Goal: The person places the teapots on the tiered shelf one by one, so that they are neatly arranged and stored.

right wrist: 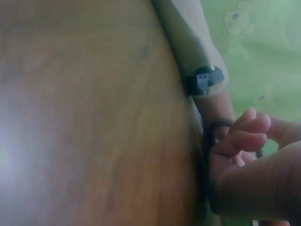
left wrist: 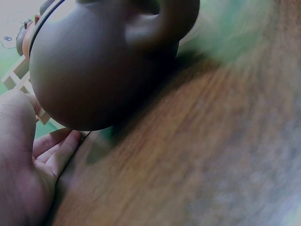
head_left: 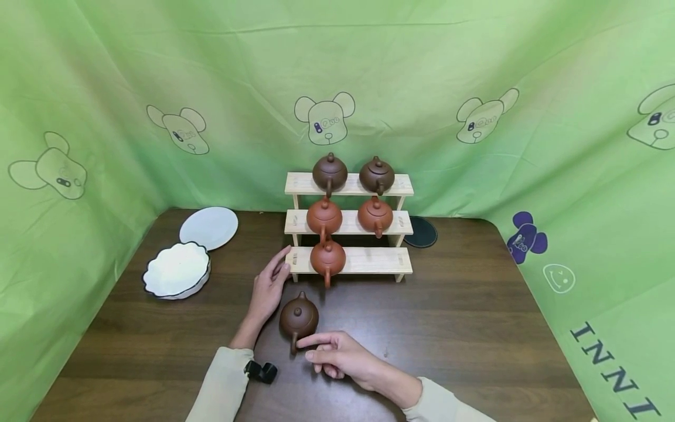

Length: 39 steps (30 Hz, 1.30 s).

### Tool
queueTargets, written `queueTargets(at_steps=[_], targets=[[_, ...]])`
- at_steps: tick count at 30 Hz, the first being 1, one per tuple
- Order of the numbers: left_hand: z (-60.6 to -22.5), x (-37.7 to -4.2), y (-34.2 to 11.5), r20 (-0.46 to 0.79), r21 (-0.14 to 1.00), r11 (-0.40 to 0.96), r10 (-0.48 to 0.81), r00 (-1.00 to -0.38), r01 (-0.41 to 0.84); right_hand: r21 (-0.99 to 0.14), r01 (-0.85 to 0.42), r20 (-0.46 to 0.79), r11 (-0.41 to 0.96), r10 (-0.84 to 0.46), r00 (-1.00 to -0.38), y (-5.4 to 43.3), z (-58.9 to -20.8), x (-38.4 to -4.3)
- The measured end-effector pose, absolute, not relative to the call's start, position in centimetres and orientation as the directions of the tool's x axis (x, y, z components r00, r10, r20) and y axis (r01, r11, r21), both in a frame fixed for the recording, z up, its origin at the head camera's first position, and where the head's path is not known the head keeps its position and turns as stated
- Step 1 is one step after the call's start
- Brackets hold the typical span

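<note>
A dark brown teapot (head_left: 299, 316) stands on the table in the head view, its handle toward me and its spout toward the shelf. My right hand (head_left: 345, 358) is at that handle, index fingertip at its side and thumb tip a little apart; its other fingers are curled. My left hand (head_left: 268, 290) reaches past the teapot, fingertips at the left end of the lowest step of a pale wooden three-step shelf (head_left: 377, 261). A reddish-brown teapot (head_left: 328, 258) sits on that step. The brown teapot (left wrist: 94, 61) fills much of the left wrist view.
Two reddish teapots, one at left (head_left: 324, 217), stand on the middle step, and two dark ones, one at left (head_left: 330, 172), on the top step. A scalloped white dish (head_left: 177, 271) and a white plate (head_left: 209, 227) lie left. A dark round mat (head_left: 423, 232) lies behind the shelf's right side.
</note>
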State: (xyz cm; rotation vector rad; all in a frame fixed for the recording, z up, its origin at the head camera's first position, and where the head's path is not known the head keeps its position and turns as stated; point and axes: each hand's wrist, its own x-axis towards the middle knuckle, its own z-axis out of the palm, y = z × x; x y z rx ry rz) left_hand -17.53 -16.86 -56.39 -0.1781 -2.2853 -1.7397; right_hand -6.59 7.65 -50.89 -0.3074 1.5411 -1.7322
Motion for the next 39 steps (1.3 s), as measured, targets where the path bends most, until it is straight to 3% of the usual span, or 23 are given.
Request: queueTargets(at_steps=[12,26,39], targets=[[-55.6,-17.1,-16.6,0.279,0.924,0.291,-0.064,-0.958,0.25,-0.895,0.445,-0.318,0.022,-0.731,-0.604,7.0,-51.5,-6.6],[-56.2,-17.5,-16.6,0.324,0.923,0.236,-0.056,-0.944,0.303,-0.925,0.377,-0.309,0.034,-0.644,-0.7,7.6,-50.8,-6.2],[-55.6,-17.2,-16.4,0.324,0.92,0.255,-0.067,-0.944,0.298,-0.926,0.377,-0.292,0.029,-0.689,-0.663,7.5,-51.3,-6.8]])
